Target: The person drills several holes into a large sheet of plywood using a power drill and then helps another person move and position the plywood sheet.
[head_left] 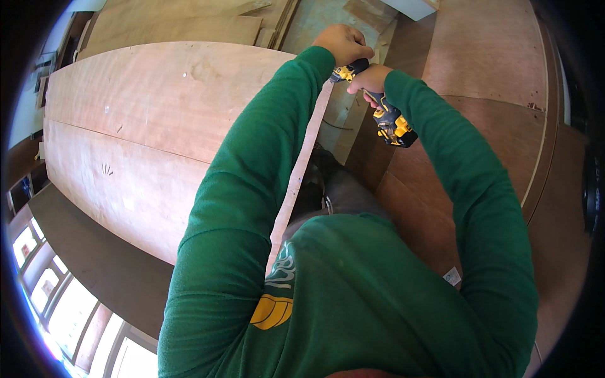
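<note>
My right hand (370,80) is wrapped round the handle of a yellow and black cordless drill (394,126). Its battery base points back toward me, and its head lies just below my left hand. My left hand (342,44) is closed, with the fingers curled together beyond the drill's head; whatever it may pinch is hidden. Both hands are over the far right corner of a large pale plywood panel (145,94), at its edge strip. The drill's tip is too small and covered to make out.
Several screws (107,169) lie loose on the plywood panel. To the right stands a reddish-brown wooden surface (485,63) with a raised rim. More wooden boards (170,31) lie at the far left. A narrow floor gap (337,120) runs between panel and right-hand surface; my legs are there.
</note>
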Tool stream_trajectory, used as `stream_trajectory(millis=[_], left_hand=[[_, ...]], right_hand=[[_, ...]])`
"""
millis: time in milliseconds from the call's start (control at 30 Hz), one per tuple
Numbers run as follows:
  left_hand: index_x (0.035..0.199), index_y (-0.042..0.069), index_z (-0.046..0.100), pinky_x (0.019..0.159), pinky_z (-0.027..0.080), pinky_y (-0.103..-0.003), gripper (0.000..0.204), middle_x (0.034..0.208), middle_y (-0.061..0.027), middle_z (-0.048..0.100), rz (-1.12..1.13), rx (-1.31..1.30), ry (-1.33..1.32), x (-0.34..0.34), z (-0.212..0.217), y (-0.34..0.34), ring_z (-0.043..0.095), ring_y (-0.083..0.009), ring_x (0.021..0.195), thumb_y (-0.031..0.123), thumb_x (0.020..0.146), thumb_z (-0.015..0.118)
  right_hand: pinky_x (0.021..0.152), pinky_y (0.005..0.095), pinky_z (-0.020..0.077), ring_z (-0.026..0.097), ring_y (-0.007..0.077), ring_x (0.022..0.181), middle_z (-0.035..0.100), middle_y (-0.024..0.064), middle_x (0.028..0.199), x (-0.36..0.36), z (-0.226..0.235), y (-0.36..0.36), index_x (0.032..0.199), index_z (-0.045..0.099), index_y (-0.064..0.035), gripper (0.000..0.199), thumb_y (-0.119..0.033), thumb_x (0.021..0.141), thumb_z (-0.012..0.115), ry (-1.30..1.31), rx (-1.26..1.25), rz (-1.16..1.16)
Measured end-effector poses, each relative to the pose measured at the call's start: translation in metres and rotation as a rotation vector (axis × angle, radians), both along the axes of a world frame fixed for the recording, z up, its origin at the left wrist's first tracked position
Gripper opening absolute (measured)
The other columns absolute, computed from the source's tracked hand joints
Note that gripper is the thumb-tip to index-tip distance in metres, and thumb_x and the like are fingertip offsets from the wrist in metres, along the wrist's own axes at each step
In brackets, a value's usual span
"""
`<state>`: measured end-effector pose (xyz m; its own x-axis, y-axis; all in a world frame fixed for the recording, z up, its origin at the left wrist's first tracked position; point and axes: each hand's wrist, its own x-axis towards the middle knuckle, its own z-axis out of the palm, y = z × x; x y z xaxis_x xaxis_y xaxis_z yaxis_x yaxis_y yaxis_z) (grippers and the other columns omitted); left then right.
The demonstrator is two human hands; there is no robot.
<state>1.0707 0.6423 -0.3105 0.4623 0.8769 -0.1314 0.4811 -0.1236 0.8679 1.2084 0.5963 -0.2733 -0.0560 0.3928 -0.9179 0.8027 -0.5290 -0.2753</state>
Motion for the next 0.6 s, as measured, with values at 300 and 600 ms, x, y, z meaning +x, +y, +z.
stream_trajectory(millis=[300,600], left_hand=[[0.078,0.005,0.073,0.067,0.053,-0.035,0.036,0.075,-0.0128,0.068,-0.046,0.050,0.029,0.0007,0.0037,-0.0011,0.065,-0.0240,0.068,0.040,0.073,0.075],[0.078,0.004,0.072,0.067,0.053,-0.034,0.035,0.074,-0.0119,0.068,-0.016,0.034,0.003,-0.0063,0.0090,-0.0064,0.065,-0.0223,0.067,0.038,0.073,0.076]], right_hand=[[0.046,0.0375,0.0475,0.057,0.0208,0.047,0.056,0.0093,0.059,0.0015,0.0021,-0.0063,0.085,0.055,-0.0021,0.023,-0.023,0.080,0.064,0.011,0.022,-0.008],[0.048,0.0364,0.0481,0.059,0.0203,0.050,0.059,0.0099,0.061,0.0001,-0.0006,-0.0040,0.078,0.059,-0.0011,0.024,-0.024,0.079,0.068,-0.018,0.037,0.032]])
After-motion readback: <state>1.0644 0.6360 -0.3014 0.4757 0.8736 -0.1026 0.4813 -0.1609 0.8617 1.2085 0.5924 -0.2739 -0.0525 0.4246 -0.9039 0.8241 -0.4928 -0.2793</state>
